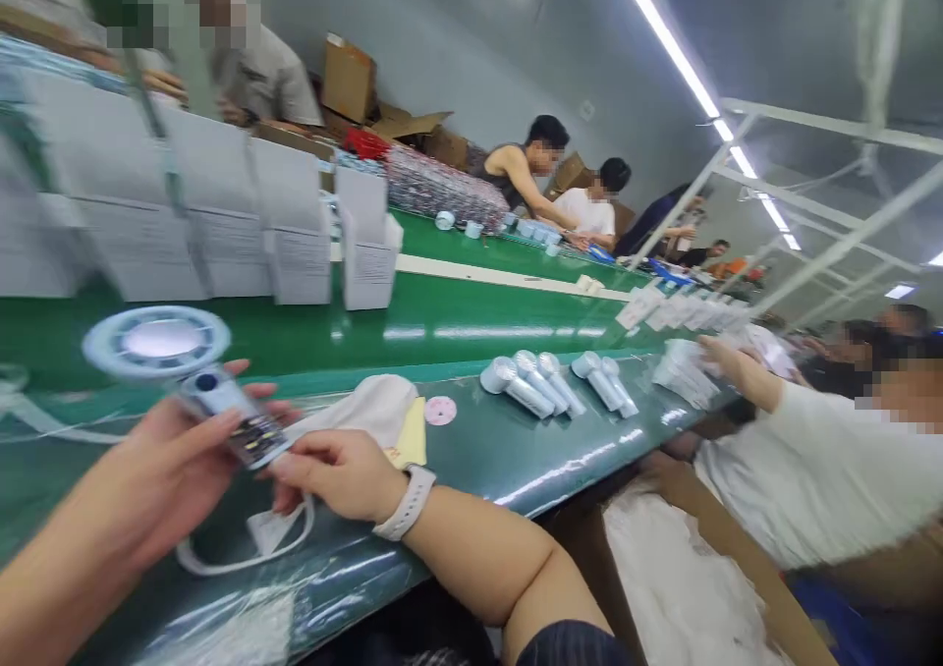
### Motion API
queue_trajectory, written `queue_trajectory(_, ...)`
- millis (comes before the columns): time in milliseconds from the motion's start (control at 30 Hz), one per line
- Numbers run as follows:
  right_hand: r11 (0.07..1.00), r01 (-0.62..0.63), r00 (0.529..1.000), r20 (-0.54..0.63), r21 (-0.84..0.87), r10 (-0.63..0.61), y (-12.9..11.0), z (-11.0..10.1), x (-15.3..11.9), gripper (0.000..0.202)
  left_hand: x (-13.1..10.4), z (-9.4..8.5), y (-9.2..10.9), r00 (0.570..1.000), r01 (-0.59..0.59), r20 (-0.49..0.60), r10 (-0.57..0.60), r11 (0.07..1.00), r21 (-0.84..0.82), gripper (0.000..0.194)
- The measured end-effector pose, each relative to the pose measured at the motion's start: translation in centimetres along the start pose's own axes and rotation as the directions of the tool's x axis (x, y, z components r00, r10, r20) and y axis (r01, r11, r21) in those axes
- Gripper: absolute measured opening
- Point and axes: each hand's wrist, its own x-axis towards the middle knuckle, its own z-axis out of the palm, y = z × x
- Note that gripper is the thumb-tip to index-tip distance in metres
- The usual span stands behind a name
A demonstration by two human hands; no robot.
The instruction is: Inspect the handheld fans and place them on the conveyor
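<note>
A light blue handheld fan [157, 342] with a round head and a dark panel on its handle is tilted in front of me at the left. My left hand [195, 450] is wrapped around the handle just below the head. At the handle's lower end, my right hand [335, 474] pinches the tip with thumb and fingers; a white watch is on that wrist. A white cord [243, 570] loops beneath both hands, and where its end goes is hidden by my fingers. Behind my right hand lie a white cloth-like piece [383, 406] and a yellow paper [411, 438].
White printed boxes [366, 239] stand in a row on the green conveyor belt [442, 327]. Several wrapped fans [520, 388] lie on the workbench [471, 460]. A co-worker's arm [744, 371] reaches in at right, above a carton of white bags [678, 578]. Other people work across the belt.
</note>
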Motion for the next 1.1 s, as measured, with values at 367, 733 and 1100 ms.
queue_trajectory(367,0.98,0.165,0.986,0.044,-0.109,-0.161,2.1,-2.9,0.5,0.05,0.1,2.0,-0.9,0.98,-0.154,0.076,0.183,0.946,-0.286,0.071)
queue_trajectory(733,0.98,0.144,0.989,0.052,-0.137,-0.138,2.6,-3.3,0.1,0.06,0.0,1.7,-1.1,0.968,-0.162,0.142,0.207,0.948,-0.274,0.072)
queue_trajectory(1100,0.977,0.179,0.981,0.098,-0.118,-0.168,1.9,-3.3,0.0,0.056,-0.2,1.8,-0.8,0.97,-0.153,0.145,0.192,0.958,-0.244,0.069)
